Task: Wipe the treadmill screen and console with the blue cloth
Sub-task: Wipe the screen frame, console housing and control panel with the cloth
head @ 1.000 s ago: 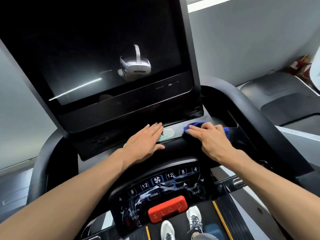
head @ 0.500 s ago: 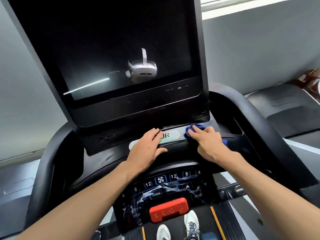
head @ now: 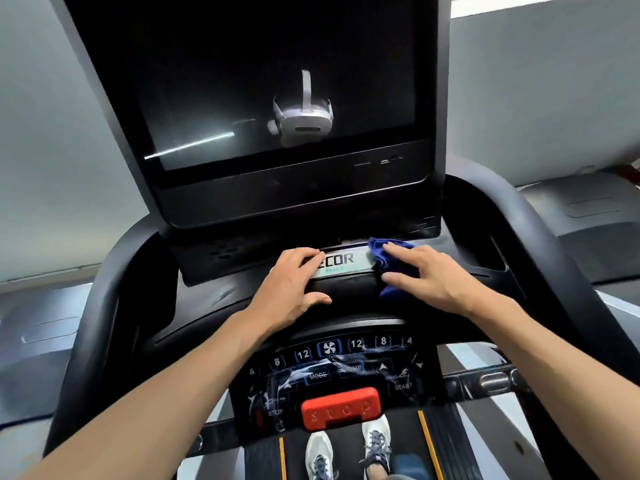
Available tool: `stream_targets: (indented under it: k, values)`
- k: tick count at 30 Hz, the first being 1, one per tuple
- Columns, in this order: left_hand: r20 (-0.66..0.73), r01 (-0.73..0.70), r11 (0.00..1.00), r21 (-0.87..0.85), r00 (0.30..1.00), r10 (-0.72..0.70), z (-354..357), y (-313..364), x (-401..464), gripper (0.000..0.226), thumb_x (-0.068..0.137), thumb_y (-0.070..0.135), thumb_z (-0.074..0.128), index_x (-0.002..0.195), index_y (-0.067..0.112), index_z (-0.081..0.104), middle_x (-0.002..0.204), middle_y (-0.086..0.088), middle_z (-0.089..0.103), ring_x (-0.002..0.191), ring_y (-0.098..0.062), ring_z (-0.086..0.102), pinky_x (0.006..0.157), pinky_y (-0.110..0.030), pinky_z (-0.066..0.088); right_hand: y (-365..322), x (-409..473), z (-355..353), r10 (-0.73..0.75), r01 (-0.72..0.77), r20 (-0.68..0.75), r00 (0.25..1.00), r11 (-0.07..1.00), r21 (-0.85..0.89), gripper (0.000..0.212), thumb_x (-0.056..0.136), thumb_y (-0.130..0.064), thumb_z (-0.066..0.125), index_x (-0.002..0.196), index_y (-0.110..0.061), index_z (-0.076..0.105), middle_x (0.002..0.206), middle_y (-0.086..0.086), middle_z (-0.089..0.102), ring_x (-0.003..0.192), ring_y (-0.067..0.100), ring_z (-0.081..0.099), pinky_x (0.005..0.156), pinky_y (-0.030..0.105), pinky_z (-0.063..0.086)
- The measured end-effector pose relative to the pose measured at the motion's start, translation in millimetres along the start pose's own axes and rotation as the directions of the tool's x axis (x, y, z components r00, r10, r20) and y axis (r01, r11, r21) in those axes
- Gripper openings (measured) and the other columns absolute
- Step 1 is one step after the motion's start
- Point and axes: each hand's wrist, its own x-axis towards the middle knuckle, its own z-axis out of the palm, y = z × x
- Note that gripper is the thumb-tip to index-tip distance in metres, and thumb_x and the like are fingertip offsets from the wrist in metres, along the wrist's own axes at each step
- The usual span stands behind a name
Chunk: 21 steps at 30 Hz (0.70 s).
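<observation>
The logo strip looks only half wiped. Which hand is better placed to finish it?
Probably the right hand: it presses the blue cloth at the logo strip's end. The left hand lies bare, covering its other end.

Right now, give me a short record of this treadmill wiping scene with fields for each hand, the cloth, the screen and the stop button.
left hand: bare, flat on the console ledge, covering the start of the silver logo plate
right hand: pressing the crumpled blue cloth onto the ledge
cloth position: at the logo plate's right end
large black screen: dark, showing reflections
red stop button: untouched, below both hands
</observation>
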Motion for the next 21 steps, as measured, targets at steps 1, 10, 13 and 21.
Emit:
stream_targets:
  k: [1,10,13,21]
  values:
    - [0.001,0.006,1.000,-0.001,1.000,-0.006,0,0,0,0.088,0.083,0.044,0.079,0.155,0.013,0.040,0.152,-0.001,0.042,0.143,-0.017,0.030,0.118,-0.039,0.034,-9,6,4,-0.031,0.031,0.012,0.999,0.999,-0.010,0.062,0.095,-0.038,0.068,0.149,-0.017,0.048,0.148,0.007,0.052,0.137,0.025,0.045,0.099,0.012,0.023]
    - [0.001,0.007,1.000,0.019,1.000,-0.007,-4,3,3,0.083,0.080,0.045,0.082,0.149,0.013,0.048,0.146,0.002,0.045,0.137,-0.015,0.034,0.113,-0.033,0.039,-20,24,47,-0.239,0.239,0.024,0.971,0.971,0.010,0.060,0.090,-0.027,0.075,0.145,-0.018,0.054,0.154,-0.002,0.046,0.124,0.020,0.042,0.111,0.021,0.024]
    - [0.045,0.015,0.998,0.068,0.999,-0.018,-7,8,3,0.087,0.085,0.046,0.076,0.156,0.013,0.037,0.152,0.001,0.040,0.141,-0.016,0.030,0.114,-0.037,0.039,17,8,35,-0.175,0.174,-0.034,0.984,0.984,-0.032,0.060,0.090,-0.036,0.073,0.145,-0.025,0.053,0.153,-0.008,0.046,0.113,0.009,0.038,0.111,0.031,0.033]
    - [0.041,0.075,0.993,0.094,0.996,-0.079,-4,19,0,0.082,0.089,0.039,0.074,0.156,0.014,0.035,0.156,0.000,0.036,0.144,-0.018,0.028,0.116,-0.040,0.035,-20,19,53,-0.286,0.185,-0.217,0.933,0.901,-0.393,0.051,0.084,-0.064,0.044,0.120,-0.038,0.069,0.129,-0.019,0.066,0.126,0.021,0.053,0.091,0.035,0.028]
